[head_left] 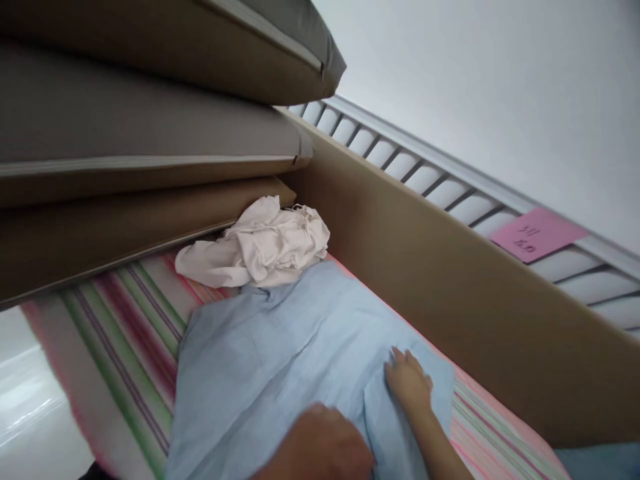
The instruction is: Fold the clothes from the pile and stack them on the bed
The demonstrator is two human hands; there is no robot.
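A light blue cloth (pixel 280 360) lies spread and creased over a striped mat (pixel 120 333). Low in the middle, my left hand (pixel 323 447) is closed in a fist over this cloth. It is slightly blurred, and its palm side is hidden. Further right, my right hand (pixel 410 383) rests on the cloth near its right edge, fingers apart and slightly bent. A fold in the cloth runs between the two hands. At the far end, a crumpled white cloth (pixel 265 243) sits in a heap, touching the blue one.
Thick grey-brown cushions (pixel 150 127) are stacked at upper left, overhanging the mat. Along the right runs a long brown padded panel (pixel 425 267). Behind it a white slatted grille (pixel 380 150) bears a pink note (pixel 540 233) with handwriting. Shiny white floor (pixel 30 387) shows at lower left.
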